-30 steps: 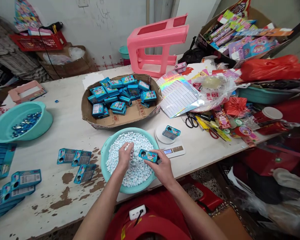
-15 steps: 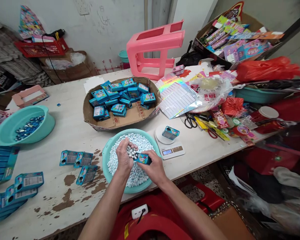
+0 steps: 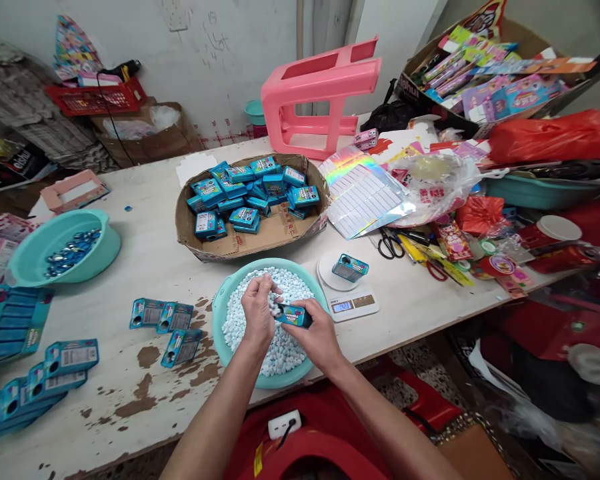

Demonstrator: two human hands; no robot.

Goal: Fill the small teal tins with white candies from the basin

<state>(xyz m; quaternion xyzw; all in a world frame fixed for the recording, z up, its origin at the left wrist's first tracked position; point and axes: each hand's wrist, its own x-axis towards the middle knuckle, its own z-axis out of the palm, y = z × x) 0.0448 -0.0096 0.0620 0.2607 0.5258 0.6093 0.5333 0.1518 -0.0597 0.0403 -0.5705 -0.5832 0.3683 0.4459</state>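
Observation:
Above a teal basin [image 3: 220, 333] of small white candies [image 3: 285, 357], my right hand [image 3: 320, 333] grips a small blue box [image 3: 294, 315], its open end turned toward my left hand. My left hand [image 3: 260, 310] is curled against that end, holding some white candies. To the right of the basin, another blue box [image 3: 351, 267] rests on a white scale [image 3: 355, 304] with a lit display. Behind the basin, a cardboard tray [image 3: 265, 239] holds several blue boxes [image 3: 245, 217]. More blue boxes [image 3: 181, 347] stand on the table to the left.
On the left, a teal bowl [image 3: 107, 250] contains shiny blue pieces near a row of blue boxes [image 3: 73, 355]. A pink stool [image 3: 275, 107] lies behind the tray. Holographic sheets [image 3: 365, 193], scissors [image 3: 391, 244] and assorted packaging crowd the right side.
Fewer white candies show in my left hand, and its fingers are more closed at the box opening. The whole view has shifted slightly, so things appear farther right.

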